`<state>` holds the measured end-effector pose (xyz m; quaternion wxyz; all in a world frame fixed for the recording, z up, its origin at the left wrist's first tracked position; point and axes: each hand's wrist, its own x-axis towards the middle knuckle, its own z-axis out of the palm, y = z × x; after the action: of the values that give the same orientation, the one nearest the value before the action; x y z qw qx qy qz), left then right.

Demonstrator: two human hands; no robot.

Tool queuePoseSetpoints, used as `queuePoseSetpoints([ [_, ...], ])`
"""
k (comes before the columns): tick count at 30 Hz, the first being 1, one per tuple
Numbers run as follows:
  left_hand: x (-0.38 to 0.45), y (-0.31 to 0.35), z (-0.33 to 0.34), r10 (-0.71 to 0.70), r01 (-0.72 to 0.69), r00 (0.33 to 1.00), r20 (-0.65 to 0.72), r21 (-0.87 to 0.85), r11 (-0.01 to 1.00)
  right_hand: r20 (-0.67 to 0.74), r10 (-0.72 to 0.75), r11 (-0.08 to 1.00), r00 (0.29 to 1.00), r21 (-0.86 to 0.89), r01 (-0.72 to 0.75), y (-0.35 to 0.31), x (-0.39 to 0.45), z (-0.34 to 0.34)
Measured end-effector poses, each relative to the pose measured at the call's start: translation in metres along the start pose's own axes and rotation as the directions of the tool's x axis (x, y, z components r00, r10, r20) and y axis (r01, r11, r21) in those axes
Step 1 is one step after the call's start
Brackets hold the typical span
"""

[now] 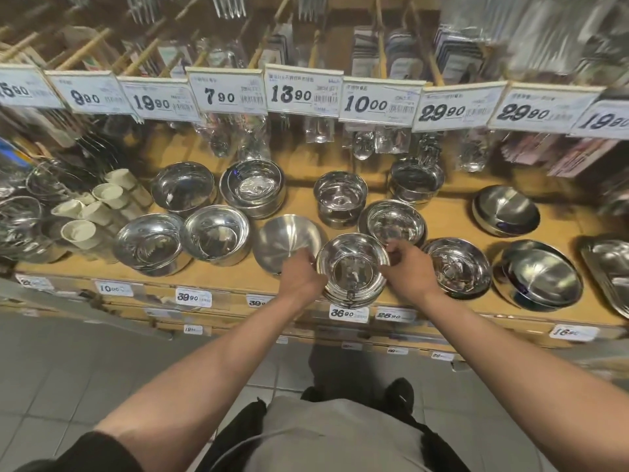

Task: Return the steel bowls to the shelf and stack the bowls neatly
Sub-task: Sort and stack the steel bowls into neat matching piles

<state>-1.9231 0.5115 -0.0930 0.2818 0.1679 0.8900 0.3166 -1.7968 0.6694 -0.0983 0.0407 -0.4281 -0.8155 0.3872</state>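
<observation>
The stack of bowls (352,267) sits at the front edge of the shelf (442,216), between the left hand (301,274) and right hand (406,267). A single bowl (284,240) lies just left of it. Further bowl stacks stand behind and right. Cups (98,206) lie far left. Price tags (299,90) hang above.
</observation>
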Motion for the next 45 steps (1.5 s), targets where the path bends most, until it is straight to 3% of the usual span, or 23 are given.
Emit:
queuePoseSetpoints([
  [5, -0.002, 0.003, 0.001, -0.022, 0.023, 0.999, 0.027, -0.033, 0.999, -0.07, -0.039, 0.999, 0.997, 0.007, 0.04, -0.001, -0.002, 0.003],
  [11, -0.003, 0.001, 0.002, -0.02, 0.022, 0.999, 0.033, -0.057, 0.998, -0.005, -0.006, 0.999, 1.0, -0.033, 0.006, 0.003, -0.007, 0.008],
  [18, 0.0, 0.002, 0.001, 0.041, -0.043, 0.999, 0.034, 0.058, 0.997, 0.005, 0.044, 0.996, 0.999, -0.078, -0.044, -0.001, -0.018, 0.01],
  [45, 0.012, 0.0, -0.005, 0.086, -0.096, 0.992, 0.087, 0.122, 0.988, -0.067, 0.048, 0.998, 0.997, -0.033, -0.05, 0.004, -0.026, 0.023],
])
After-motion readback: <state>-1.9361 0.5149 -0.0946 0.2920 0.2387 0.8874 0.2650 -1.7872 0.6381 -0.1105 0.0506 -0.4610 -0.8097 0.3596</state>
